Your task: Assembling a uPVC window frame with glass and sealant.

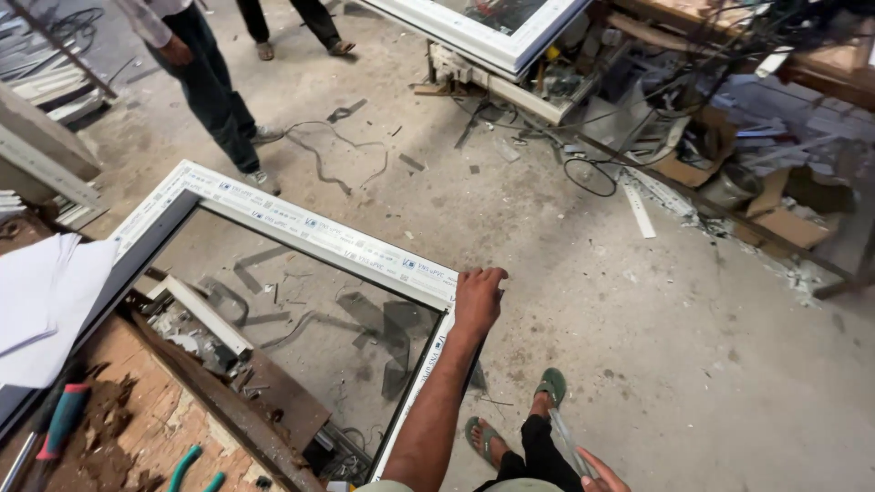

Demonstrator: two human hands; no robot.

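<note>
A white window frame (pixel 301 225) with a glass pane lies tilted over the workbench and the floor. My left hand (pixel 478 299) grips the frame's far right corner, arm stretched out. My right hand (pixel 598 471) sits at the bottom edge of the view, low by my leg, holding a thin clear strip (pixel 565 442) that points up and left. My feet in green sandals (pixel 551 386) stand on the concrete floor just right of the frame.
A wooden workbench (pixel 137 428) with tools and white sheets (pixel 41 305) is at lower left. Two other people (pixel 205 82) stand at the top left. Another white frame (pixel 474 32) rests on a cluttered bench at the top. Scrap, cables and cardboard (pixel 729 173) litter the right.
</note>
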